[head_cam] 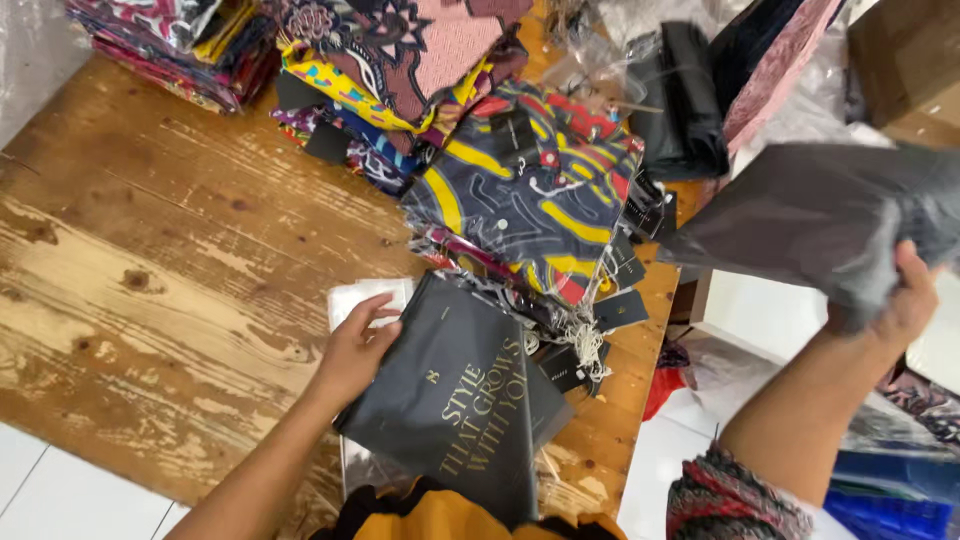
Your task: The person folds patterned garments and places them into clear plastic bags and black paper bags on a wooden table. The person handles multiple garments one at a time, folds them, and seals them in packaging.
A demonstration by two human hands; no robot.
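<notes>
My left hand (353,352) rests on the left edge of a black flat bag with gold lettering (455,400), which lies on a clear plastic sleeve (350,300) on the wooden table (150,270). My right hand (905,300) is raised off the table's right side and grips a grey plastic bag (820,215) that hangs in the air. Just beyond the black bag lies a folded patterned shirt in clear wrap (530,190), navy with yellow and red, with black tags (620,310) dangling at its near edge.
Stacks of folded patterned fabric (190,45) and wrapped shirts (390,70) fill the table's far side. Black bags (685,100) and pink cloth (775,60) pile at the far right. A cardboard box (905,60) stands at the top right. White floor tiles (760,310) show beside the table.
</notes>
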